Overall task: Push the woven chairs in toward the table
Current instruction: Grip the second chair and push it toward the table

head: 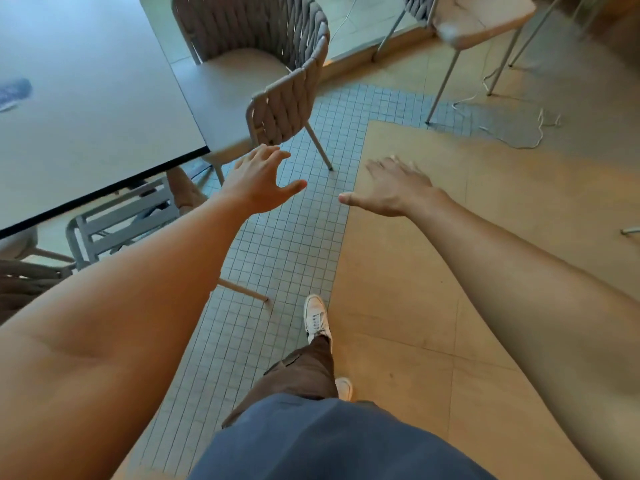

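Observation:
A woven chair (291,81) with a grey rope back and beige seat stands at the right side of the grey table (86,109), its seat partly under the tabletop. My left hand (259,181) is stretched out with fingers spread, just below the chair's near armrest and apart from it. My right hand (394,190) is also out, palm down and fingers apart, over the floor to the right of the chair. Neither hand holds anything. A second woven chair (20,275) shows at the far left edge, mostly hidden by my left arm.
Another chair (481,19) with thin metal legs stands at the top right, with a white cable (519,140) trailing on the floor beneath it. A grey slatted frame (117,220) sits under the table's near edge. My feet are on the small-tiled strip (277,258) beside tan flooring.

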`<state>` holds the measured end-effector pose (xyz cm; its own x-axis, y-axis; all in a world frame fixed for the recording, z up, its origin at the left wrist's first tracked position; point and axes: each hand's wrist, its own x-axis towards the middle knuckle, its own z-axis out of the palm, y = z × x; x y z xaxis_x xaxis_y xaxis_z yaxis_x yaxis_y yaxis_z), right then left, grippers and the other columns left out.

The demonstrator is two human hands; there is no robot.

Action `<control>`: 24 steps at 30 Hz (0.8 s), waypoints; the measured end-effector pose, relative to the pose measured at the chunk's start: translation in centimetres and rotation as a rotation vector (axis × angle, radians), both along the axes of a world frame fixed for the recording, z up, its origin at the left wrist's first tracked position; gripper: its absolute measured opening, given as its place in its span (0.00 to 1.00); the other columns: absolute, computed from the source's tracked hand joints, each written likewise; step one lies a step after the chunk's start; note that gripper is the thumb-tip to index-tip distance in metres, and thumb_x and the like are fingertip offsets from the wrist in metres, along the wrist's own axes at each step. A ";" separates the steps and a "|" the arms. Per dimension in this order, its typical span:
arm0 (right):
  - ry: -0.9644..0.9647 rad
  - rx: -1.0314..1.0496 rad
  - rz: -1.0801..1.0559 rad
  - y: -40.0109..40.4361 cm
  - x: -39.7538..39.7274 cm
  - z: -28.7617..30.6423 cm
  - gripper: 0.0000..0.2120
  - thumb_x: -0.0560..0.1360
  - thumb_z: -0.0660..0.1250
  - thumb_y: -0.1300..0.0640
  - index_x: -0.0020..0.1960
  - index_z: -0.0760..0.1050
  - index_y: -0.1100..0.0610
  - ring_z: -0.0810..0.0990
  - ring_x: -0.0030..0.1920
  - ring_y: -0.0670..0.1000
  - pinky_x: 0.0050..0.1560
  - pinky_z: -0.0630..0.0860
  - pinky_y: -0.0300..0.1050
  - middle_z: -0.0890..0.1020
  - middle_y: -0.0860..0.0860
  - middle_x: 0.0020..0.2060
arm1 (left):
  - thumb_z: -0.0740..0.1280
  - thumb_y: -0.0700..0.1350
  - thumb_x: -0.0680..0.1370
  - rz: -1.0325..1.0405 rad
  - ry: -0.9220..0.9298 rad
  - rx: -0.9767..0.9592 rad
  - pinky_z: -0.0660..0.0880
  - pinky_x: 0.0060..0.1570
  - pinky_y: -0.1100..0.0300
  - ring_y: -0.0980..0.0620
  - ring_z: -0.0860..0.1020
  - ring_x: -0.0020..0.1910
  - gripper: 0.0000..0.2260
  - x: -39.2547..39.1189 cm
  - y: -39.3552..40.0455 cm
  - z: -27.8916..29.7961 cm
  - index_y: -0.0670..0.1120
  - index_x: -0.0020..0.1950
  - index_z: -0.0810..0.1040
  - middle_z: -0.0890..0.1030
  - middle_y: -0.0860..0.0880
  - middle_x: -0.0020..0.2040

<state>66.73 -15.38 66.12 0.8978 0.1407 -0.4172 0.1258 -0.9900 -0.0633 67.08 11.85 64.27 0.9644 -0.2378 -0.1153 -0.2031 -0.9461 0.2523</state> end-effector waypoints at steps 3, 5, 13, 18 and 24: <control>0.005 0.007 0.006 -0.1 4.1 0.3 0.55 0.67 0.54 0.17 0.83 0.53 0.51 0.50 0.82 0.57 0.79 0.49 0.63 0.56 0.53 0.82 | 0.60 0.71 0.76 0.008 0.013 0.001 0.63 0.74 0.39 0.42 0.64 0.76 0.37 4.5 -0.3 0.3 0.49 0.78 0.66 0.66 0.45 0.78; -0.002 0.014 0.002 -0.1 6.6 0.5 0.55 0.67 0.54 0.17 0.83 0.52 0.51 0.50 0.82 0.57 0.79 0.49 0.62 0.56 0.53 0.82 | 0.60 0.72 0.76 0.002 0.020 -0.006 0.66 0.72 0.39 0.43 0.66 0.75 0.36 7.1 -0.4 0.5 0.50 0.77 0.66 0.67 0.46 0.77; -0.005 0.047 0.037 -0.9 16.5 0.9 0.55 0.67 0.55 0.17 0.83 0.51 0.49 0.50 0.82 0.56 0.79 0.48 0.63 0.54 0.53 0.83 | 0.61 0.71 0.76 0.029 0.003 -0.003 0.68 0.67 0.42 0.43 0.69 0.72 0.34 15.9 -1.1 0.9 0.52 0.74 0.68 0.70 0.46 0.74; -0.002 0.049 0.121 -3.2 22.7 0.2 0.55 0.68 0.55 0.18 0.83 0.50 0.50 0.50 0.82 0.57 0.79 0.49 0.64 0.54 0.53 0.83 | 0.59 0.74 0.74 0.077 0.022 -0.011 0.68 0.67 0.43 0.43 0.70 0.69 0.31 20.8 -2.8 0.0 0.56 0.70 0.69 0.72 0.49 0.71; -0.009 0.096 0.218 -6.7 30.3 0.1 0.52 0.70 0.59 0.21 0.83 0.51 0.50 0.50 0.82 0.57 0.80 0.49 0.62 0.54 0.54 0.83 | 0.58 0.74 0.73 0.263 0.063 0.012 0.68 0.68 0.42 0.42 0.70 0.70 0.36 25.0 -5.1 0.1 0.55 0.74 0.68 0.71 0.47 0.74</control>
<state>97.02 -22.13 66.20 0.8452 0.3704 -0.3852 0.3371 -0.9289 -0.1534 92.11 6.80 64.33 0.9838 0.0212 -0.1781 0.0653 -0.9673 0.2452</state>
